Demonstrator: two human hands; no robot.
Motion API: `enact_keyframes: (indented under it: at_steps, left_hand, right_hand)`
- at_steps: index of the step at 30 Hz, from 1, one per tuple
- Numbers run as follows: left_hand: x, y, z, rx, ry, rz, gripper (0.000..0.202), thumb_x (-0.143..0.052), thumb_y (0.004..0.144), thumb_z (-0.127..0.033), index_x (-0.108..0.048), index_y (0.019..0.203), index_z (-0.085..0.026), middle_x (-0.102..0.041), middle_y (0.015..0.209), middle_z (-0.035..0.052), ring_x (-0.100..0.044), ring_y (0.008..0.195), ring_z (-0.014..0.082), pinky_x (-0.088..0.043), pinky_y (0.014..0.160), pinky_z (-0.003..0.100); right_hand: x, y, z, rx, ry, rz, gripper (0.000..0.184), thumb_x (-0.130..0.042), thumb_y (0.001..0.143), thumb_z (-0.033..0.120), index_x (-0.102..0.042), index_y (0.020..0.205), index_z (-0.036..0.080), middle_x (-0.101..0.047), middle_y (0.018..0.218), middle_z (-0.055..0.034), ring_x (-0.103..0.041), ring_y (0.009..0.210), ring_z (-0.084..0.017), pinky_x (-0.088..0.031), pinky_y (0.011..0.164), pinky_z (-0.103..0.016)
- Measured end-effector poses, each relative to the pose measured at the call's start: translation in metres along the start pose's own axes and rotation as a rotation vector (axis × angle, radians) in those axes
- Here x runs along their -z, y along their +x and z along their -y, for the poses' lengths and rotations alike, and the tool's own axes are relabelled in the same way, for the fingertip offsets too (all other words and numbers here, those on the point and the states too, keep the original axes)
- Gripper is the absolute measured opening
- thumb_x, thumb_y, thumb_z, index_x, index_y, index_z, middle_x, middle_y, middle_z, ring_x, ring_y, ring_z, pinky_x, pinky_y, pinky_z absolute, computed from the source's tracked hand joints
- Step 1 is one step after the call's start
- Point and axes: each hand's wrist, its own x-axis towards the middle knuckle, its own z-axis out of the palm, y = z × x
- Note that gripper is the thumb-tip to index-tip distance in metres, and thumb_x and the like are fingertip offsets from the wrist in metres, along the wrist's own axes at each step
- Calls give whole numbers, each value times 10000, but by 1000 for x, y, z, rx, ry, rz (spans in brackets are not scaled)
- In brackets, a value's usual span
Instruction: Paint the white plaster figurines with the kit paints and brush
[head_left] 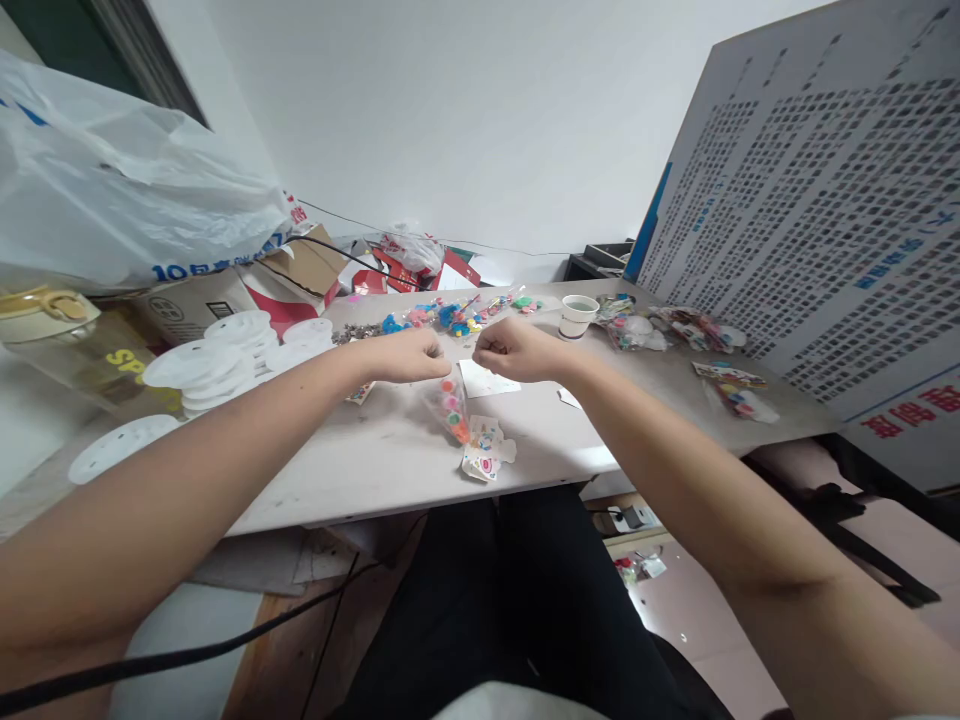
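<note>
My left hand (409,355) is closed in a fist over the table, with nothing showing from its fingers. Facing it, a small gap away, my right hand (520,350) is also curled into a fist, and no object shows in it. Just below my left hand is a clear plastic bag (452,412) with round coloured pieces inside. The bag's lower end meets a printed paper card (487,450) with cartoon pictures. Behind and below my right hand lies a white sheet of paper (491,380).
White plastic discs (225,360) are stacked at left, near a clear bottle (67,350). Bags of colourful pieces (450,315) line the back, beside a paper cup (577,316). More filled packets (739,392) lie right, before a printed board (817,210).
</note>
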Motion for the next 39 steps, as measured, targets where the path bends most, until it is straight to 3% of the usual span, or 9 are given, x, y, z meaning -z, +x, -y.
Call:
enact_keyframes:
  at_steps: [4, 8, 12, 18, 20, 23, 25, 31, 39]
  left_hand:
    - [1, 2, 8, 1, -30, -47, 287, -574, 680, -269, -353, 504, -216, -326, 531, -19, -273, 486, 129, -176, 511, 326]
    - [0, 0, 10, 59, -81, -47, 191, -539, 720, -294, -496, 556, -208, -523, 602, 15, -443, 536, 157, -284, 518, 316]
    - [-5, 1, 15, 26, -92, -45, 223, -507, 750, -304, -452, 556, -210, -520, 591, 10, -441, 534, 154, -294, 527, 313]
    - [-10, -4, 25, 14, -94, -89, 240, -487, 777, -315, -466, 563, -207, -504, 565, 8, -420, 517, 151, -271, 523, 315]
    - [-11, -6, 26, 8, -103, -106, 240, -478, 793, -321, -494, 584, -204, -515, 573, 11, -441, 531, 157, -280, 527, 313]
    - [-13, -7, 28, -3, -117, -127, 258, -462, 818, -338, -486, 599, -204, -509, 577, 5, -447, 534, 154, -287, 529, 307]
    - [-14, -8, 29, -11, -123, -139, 261, -450, 832, -340, -471, 609, -204, -509, 589, 0, -438, 531, 148, -283, 526, 302]
    - [-14, -11, 26, -61, -124, -172, 245, -426, 835, -287, -499, 619, -198, -539, 614, 0, -461, 567, 155, -286, 542, 297]
    - [-15, -17, 21, -100, -173, -182, 245, -436, 853, -279, -486, 628, -196, -517, 625, -12, -459, 598, 146, -328, 586, 288]
  right_hand:
    - [2, -10, 3, 108, 219, -26, 94, -507, 899, 198, -577, 935, 146, -693, 808, -53, -574, 693, -117, -418, 631, -256]
    - [5, -18, 12, 87, 295, -14, 349, -549, 903, 200, -437, 1232, 186, -728, 818, -32, -577, 674, -126, -413, 603, -258]
    - [7, -15, 24, -47, 190, -10, 388, -597, 907, 296, -390, 1215, 184, -757, 830, -59, -636, 723, -161, -415, 573, -264]
    - [11, -6, 41, -139, 23, 88, 553, -639, 881, 280, -339, 1329, 156, -771, 827, -56, -575, 634, -143, -399, 559, -274]
    - [12, -2, 45, -144, -20, 94, 449, -643, 873, 295, -448, 1251, 149, -767, 807, -54, -551, 611, -132, -384, 564, -279]
    - [13, 6, 46, -78, -54, 92, 188, -676, 828, 316, -640, 916, 155, -733, 753, -40, -546, 614, -116, -367, 572, -276]
    - [12, 12, 44, -10, -40, 82, 184, -698, 800, 344, -689, 777, 161, -682, 700, -14, -526, 612, -104, -345, 564, -269]
    - [16, 14, 37, -27, -173, 71, 239, -661, 821, 393, -777, 795, 185, -473, 543, 40, -327, 517, -77, -275, 522, -279]
    - [29, 3, 36, 12, -216, 87, 257, -610, 870, 326, -743, 739, 149, -444, 536, 40, -297, 518, -72, -279, 517, -275]
